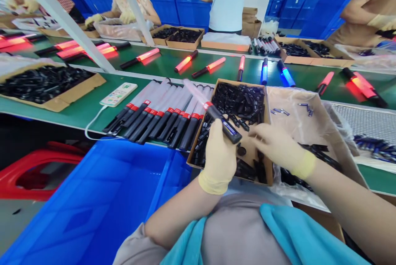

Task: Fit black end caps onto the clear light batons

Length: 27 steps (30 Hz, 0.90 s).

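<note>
My left hand (219, 153), in a pale yellow glove, is closed around the black handle of a light baton (213, 112). The baton slants up to the left, with a whitish tube, a red band and an uncovered slot in the handle where blue batteries show. Just right of the handle's end is my gloved right hand (278, 145), its fingers apart and bent, with nothing visible in them. Beneath both hands stands a cardboard box (268, 133) of small black plastic parts. Several unlit batons (161, 110) lie side by side to the left.
Lit red and blue batons lie on the green conveyor (167, 61) ahead. A plastic-lined box (297, 120) with a few batteries is at right. A white power strip (119, 94), blue bin (123, 191) and red stool (40, 170) are at left. Co-workers stand or sit across.
</note>
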Motion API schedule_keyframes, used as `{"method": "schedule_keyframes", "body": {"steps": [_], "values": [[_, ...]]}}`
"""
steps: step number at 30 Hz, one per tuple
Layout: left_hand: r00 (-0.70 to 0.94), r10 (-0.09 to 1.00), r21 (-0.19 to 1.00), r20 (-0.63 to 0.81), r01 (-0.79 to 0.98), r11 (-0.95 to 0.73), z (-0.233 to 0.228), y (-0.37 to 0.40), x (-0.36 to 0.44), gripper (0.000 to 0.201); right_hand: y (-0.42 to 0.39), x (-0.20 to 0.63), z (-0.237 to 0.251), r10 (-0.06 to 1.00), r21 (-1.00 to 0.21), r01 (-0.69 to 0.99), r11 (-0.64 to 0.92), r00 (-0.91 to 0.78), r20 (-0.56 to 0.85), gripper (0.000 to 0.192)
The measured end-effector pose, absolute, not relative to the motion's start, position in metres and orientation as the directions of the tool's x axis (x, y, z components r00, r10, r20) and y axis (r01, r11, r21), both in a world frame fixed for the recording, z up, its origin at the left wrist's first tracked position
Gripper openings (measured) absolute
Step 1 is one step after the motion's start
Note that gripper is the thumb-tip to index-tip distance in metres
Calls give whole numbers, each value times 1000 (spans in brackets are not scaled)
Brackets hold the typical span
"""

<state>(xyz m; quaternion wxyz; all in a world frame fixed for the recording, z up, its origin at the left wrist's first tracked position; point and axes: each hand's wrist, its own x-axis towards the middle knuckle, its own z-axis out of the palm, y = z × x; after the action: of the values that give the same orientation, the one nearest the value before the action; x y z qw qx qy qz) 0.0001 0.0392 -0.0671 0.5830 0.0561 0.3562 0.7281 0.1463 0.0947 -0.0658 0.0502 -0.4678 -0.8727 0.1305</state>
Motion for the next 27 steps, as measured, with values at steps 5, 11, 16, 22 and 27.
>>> {"method": "schedule_keyframes", "body": {"steps": [5, 11, 16, 22, 27], "values": [[-401, 851, 492, -338, -847, -203, -62, 37, -27, 22, 116, 87, -95, 804, -118, 851, 512, -523, -284, 31], [-224, 910, 521, -349, -854, -10, -80, 27, -31, 23, 130, 114, -74, 860, -55, 892, 448, -447, -245, 28], [-75, 935, 564, -347, -813, 144, -88, 28, -22, 33, 117, 158, -28, 804, -369, 743, 558, -595, 15, 26], [51, 940, 595, -337, -763, 255, -84, 26, -10, 36, 99, 152, -1, 725, -629, 532, 568, -684, 76, 28], [69, 954, 613, -292, -752, 241, -83, 19, -10, 44, 93, 139, -12, 760, -738, 450, 502, -637, 128, 29]]}}
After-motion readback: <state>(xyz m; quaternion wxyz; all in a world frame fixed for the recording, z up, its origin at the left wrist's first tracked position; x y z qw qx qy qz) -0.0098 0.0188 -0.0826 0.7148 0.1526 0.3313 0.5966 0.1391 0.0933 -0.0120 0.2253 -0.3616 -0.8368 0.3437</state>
